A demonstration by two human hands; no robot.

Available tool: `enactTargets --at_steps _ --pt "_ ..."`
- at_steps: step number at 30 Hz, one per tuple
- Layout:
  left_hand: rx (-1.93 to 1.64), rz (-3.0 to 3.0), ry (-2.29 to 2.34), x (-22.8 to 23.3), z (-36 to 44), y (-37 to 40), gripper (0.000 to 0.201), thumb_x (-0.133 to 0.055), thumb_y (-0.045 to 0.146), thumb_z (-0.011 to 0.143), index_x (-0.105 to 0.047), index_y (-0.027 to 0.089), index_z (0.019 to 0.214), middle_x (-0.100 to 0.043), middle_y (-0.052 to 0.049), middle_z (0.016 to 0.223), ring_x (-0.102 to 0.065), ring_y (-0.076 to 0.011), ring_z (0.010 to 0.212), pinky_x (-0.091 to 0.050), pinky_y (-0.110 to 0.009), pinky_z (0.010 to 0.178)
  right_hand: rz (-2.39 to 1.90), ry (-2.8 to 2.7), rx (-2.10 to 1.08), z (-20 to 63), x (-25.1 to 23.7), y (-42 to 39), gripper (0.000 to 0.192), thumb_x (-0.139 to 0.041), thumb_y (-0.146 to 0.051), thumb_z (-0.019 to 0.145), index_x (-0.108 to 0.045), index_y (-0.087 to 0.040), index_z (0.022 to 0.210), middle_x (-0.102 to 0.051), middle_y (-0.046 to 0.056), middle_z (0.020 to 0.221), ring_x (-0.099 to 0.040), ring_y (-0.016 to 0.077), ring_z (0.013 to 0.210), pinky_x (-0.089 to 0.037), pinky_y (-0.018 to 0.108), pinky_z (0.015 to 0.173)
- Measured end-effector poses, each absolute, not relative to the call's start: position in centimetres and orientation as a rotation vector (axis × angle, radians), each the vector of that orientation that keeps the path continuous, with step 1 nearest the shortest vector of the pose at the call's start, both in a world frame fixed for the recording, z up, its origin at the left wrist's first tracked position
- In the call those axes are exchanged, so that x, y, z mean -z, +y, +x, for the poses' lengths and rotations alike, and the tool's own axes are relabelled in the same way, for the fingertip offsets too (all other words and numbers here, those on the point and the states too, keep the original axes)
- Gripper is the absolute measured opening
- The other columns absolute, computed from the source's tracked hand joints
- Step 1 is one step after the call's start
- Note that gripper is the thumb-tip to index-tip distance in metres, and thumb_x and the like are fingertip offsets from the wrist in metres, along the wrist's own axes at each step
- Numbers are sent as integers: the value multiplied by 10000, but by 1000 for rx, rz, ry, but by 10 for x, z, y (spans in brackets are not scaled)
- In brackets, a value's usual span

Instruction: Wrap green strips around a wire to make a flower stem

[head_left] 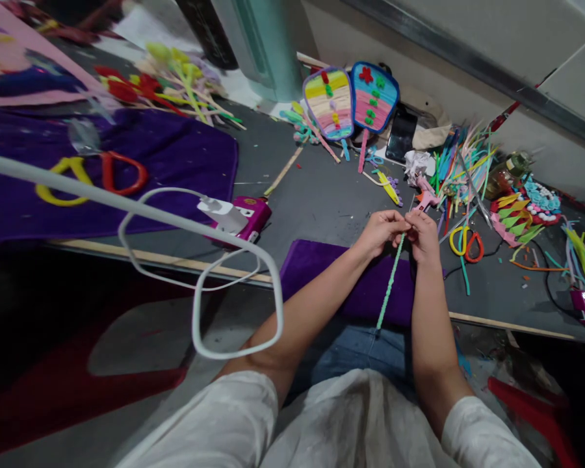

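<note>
Pinching the top of a long pale-green fuzzy pipe-cleaner stem point(390, 283), the left hand point(380, 232) and right hand point(423, 235) meet closed above a purple felt sheet point(331, 273) on the grey worktop point(322, 201).

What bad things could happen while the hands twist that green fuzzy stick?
1. The green fuzzy stick hangs down past the table edge from the left hand and right hand; its loose end might snag on the purple cloth.
2. The white cable loops close to the left arm and could get tugged, pulling the pink glue gun.
</note>
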State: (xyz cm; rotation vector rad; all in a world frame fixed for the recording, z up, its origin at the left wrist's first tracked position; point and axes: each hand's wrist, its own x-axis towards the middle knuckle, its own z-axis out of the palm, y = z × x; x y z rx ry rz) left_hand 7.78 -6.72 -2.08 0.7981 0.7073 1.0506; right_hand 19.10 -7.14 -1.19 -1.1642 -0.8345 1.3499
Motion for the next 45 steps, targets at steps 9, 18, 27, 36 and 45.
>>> enactTargets --at_steps 9,18,27,36,45 --pt "-956 693 582 17 76 -68 297 -785 247 569 -523 128 643 -585 13 499 -439 -41 335 -314 -152 327 -1096 -754 -1520 195 11 -71 235 -692 -286 596 -484 -198 661 -441 -82 515 -366 43 393 -197 172 343" --pt "-1090 947 886 19 84 -71 197 -702 181 652 -510 139 648 -498 59 436 -474 -63 332 -351 -156 338 -1245 -1007 -880 186 20 -66 169 -645 -247 633 -504 -179 571 -466 -72 530 -389 61 516 -330 200 519" --pt "-1070 830 728 20 79 -69 250 -752 236 610 -526 133 638 -517 46 453 -459 -53 337 -349 -159 346 -1241 -876 -1232 188 11 -72 213 -673 -301 609 -493 -193 639 -436 -82 519 -342 47 436 -241 189 406" --pt "-903 668 563 16 74 -68 312 -799 233 565 -516 134 654 -530 49 471 -419 -32 338 -297 -149 336 -1107 -763 -1525 195 8 -72 265 -683 -293 584 -442 -201 644 -402 -90 506 -318 35 380 -176 175 340" --pt "-1064 920 859 18 84 -72 193 -705 174 647 -514 139 650 -503 61 449 -460 -51 333 -329 -151 337 -1241 -968 -958 186 16 -68 167 -634 -244 624 -488 -184 571 -438 -80 503 -378 56 483 -328 195 484"
